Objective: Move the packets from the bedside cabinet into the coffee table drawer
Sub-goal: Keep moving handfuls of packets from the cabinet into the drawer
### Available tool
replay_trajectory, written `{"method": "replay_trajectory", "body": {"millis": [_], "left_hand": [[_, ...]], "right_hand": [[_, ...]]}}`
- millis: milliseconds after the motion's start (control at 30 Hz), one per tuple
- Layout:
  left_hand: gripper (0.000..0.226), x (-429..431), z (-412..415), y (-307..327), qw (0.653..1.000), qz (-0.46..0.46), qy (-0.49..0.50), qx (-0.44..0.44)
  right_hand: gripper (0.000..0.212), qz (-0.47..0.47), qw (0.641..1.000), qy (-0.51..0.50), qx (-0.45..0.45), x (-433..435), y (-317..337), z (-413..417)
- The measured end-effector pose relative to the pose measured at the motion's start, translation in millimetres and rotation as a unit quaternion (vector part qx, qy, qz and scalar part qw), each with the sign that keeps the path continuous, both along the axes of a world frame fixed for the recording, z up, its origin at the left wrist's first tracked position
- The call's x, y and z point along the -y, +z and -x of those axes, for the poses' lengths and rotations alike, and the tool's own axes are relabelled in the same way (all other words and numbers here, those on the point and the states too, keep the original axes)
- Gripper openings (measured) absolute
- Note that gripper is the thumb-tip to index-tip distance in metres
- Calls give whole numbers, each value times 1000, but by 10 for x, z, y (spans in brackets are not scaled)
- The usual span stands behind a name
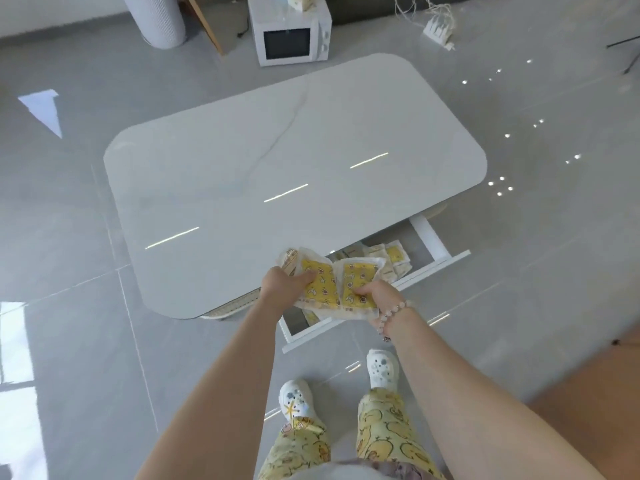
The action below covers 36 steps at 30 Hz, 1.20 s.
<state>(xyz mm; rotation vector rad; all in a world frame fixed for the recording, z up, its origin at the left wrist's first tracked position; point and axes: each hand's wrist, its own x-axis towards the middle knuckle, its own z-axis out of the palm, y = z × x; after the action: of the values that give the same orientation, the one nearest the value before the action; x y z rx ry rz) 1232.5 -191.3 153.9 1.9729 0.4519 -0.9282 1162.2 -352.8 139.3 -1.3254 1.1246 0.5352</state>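
Note:
I hold several yellow-and-white packets (330, 284) above the open white drawer (446, 263) of the coffee table (277, 168). My left hand (282, 284) grips the left part of the bundle, thumb on a yellow face. My right hand (375, 294), with a bead bracelet on the wrist, grips the right part from below. Several more packets (388, 258) lie inside the drawer toward its right end. The bedside cabinet is out of view.
A white microwave (291, 32) stands on the floor beyond the table, beside a white cylinder (156, 19) and a wooden board. A power strip with cables (438, 29) lies at the far right. My feet in white clogs (298, 396) stand just before the drawer front.

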Motion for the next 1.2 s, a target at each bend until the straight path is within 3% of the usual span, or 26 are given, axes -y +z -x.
{"method": "replay_trajectory", "body": {"millis": [33,133,233,333,533,700,867,1067,1200], "left_hand": [[35,68,2,-52,1000,-5,2,-5],[33,284,-29,-231,999,-29,21,-25],[33,479,-43,-450,996,-56,41,-51],[36,842,-91,-720,993,-65,65,-70],[39,1953,-205,-1418,981,-54,87,-162],[42,2594,-315,-2157,973,-37,89,-211],[36,2798,-542,-2924,973,-49,102,-203],[41,2963,-784,-3767,981,-85,57,-165],[48,2944,-746,-3978,980,-112,34,-161]], "right_hand": [[10,-7,1000,-3,-3,43,-48,-5],[38,-23,999,31,-15,256,-303,-81],[44,-33,998,38,-40,452,-506,-156],[71,-35,996,48,-59,772,-800,-236],[29,1,993,38,-111,1844,-1310,-518],[60,50,990,80,-103,2485,-1915,-793],[66,44,987,110,-110,2643,-2656,-1161],[37,80,975,159,-132,2668,-3627,-1382],[41,86,971,158,-160,2758,-3895,-1379]]}}
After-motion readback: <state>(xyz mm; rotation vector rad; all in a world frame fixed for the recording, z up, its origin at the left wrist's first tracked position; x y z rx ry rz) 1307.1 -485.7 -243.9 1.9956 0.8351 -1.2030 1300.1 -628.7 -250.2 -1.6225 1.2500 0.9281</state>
